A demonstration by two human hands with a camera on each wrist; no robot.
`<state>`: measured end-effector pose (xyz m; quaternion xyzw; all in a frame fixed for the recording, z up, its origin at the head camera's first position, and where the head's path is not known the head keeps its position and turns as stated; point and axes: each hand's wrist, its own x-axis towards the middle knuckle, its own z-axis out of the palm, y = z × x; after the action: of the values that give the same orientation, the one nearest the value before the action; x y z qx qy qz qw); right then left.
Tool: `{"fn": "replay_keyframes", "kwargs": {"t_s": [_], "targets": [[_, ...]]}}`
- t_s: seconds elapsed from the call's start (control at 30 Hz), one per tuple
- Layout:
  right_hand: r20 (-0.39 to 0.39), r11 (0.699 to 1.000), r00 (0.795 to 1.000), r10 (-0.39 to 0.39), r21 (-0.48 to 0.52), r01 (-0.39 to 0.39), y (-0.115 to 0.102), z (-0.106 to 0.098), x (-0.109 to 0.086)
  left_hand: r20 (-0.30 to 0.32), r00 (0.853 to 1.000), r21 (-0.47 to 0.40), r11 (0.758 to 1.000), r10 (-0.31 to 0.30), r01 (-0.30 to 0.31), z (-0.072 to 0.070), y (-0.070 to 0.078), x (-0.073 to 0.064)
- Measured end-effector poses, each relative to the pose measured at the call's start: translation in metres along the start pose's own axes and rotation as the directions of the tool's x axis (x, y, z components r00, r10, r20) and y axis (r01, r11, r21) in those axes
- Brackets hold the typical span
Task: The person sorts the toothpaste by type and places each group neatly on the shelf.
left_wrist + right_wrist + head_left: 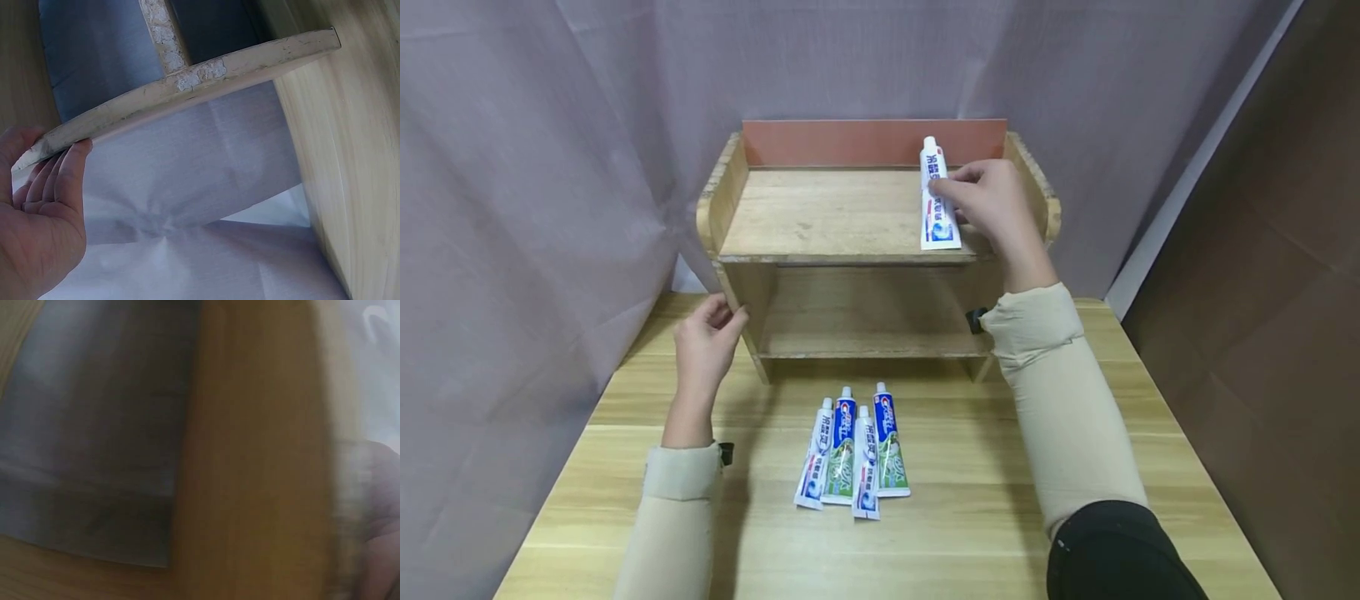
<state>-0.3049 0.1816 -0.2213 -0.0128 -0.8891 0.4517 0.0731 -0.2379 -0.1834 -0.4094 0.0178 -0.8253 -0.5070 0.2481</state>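
Note:
A small wooden shelf [820,257] with two tiers stands at the back of the table. My right hand [996,200] pinches a white toothpaste tube [938,218] over the right part of its upper tier, cap toward the back panel. At the shelf's left side, my left hand [706,337] grips the front edge of the side panel [134,103], thumb on one face and fingers on the other in the left wrist view. Blurred in the right wrist view, the hand [382,512] shows only at the right edge; the tube is out of sight there.
On the table [970,517] in front of the shelf lie two blue-and-green toothpaste tubes [891,454] and two white ones [866,467], side by side. Grey cloth [550,167] hangs behind and left; a brown panel [1247,275] rises at the right.

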Motion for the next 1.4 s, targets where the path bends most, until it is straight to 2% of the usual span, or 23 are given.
{"fn": "replay_keyframes", "kwargs": {"t_s": [0.2,0.53,0.93,1.17,1.4], "targets": [[-0.097,0.989,0.995,-0.005,-0.148,-0.01,0.008,0.004,0.013,0.002,1.0,0.005,1.0,0.01,-0.01,0.0,0.001,-0.002],[-0.169,0.969,0.985,-0.04,-0.249,-0.003,0.009,0.008,0.012,-0.007,1.0,0.011,1.0,0.016,-0.016,0.002,0.002,0.001],[-0.198,0.948,0.973,-0.116,-0.314,0.049,0.011,0.013,0.012,-0.01,1.0,0.022,1.0,0.008,-0.008,-0.001,0.001,0.003],[-0.22,0.947,0.966,-0.139,-0.315,0.064,0.012,0.013,0.011,-0.005,1.0,0.021,1.0,0.0,0.0,-0.001,0.003,0.003],[-0.273,0.952,0.948,-0.163,-0.297,0.078,0.013,0.013,0.007,-0.008,1.0,0.017,1.0,-0.007,0.007,0.0,0.003,0.004]]}}
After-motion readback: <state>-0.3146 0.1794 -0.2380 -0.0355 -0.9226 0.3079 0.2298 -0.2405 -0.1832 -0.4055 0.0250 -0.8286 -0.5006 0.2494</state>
